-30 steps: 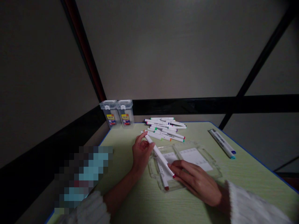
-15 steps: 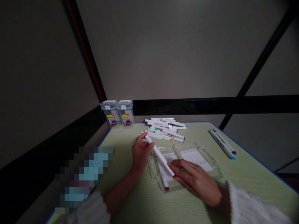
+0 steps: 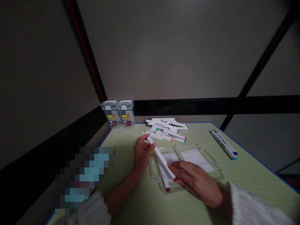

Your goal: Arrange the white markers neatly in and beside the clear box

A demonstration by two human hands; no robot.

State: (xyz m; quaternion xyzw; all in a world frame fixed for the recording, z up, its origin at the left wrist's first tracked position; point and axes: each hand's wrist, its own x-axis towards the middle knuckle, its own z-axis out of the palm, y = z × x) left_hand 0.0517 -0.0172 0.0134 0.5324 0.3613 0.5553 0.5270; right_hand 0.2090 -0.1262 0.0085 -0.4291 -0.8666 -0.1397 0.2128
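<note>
A white marker (image 3: 160, 157) with a red end is held slantwise over a clear plastic case (image 3: 178, 153). My left hand (image 3: 142, 154) pinches its far end between thumb and fingers. At the near end, the fingers of my right hand (image 3: 197, 179) are closed on the marker close to its red tip. Lying in the left part of the open case is another white marker (image 3: 166, 179) with a dark red end. A white printed sheet (image 3: 196, 158) shows in the case's right part. The right hand covers some of the case's near side.
Several white markers with coloured ends form a pile (image 3: 167, 129) at the back of the table. Two lidded clear boxes (image 3: 118, 115) stand at the back left. Two markers (image 3: 223, 145) lie at the right. A blurred-out patch (image 3: 89, 175) covers the left edge.
The near end of the held marker has dropped slightly toward the case. Both hands keep their grip and are otherwise almost still.
</note>
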